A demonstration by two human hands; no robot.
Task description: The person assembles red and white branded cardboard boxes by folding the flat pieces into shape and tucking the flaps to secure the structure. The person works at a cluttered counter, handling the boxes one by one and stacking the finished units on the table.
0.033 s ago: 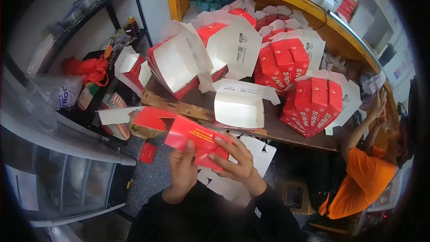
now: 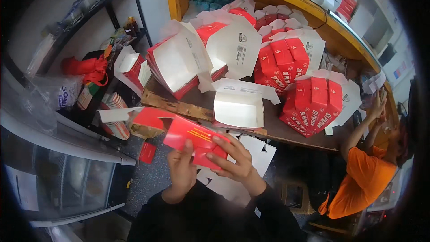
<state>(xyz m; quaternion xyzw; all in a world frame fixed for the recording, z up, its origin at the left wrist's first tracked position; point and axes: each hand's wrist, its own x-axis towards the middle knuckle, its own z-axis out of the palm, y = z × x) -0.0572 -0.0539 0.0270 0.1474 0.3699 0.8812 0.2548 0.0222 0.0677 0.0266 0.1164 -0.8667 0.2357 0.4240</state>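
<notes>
Tabletop (image 2: 274,124) bears white-lined open box (image 2: 238,111); hands (image 2: 182,170) grip red carton (image 2: 186,135).

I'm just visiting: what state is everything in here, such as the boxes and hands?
Red carton: partly folded, held in both hands
Left hand: closed on the carton's near side
Right hand: gripping the carton's right end
Box at the table's front edge: open, white inside showing
Front right box stack: nested, red sides showing
White cardboard: flat
Co-worker's hands: raised, close together
</notes>
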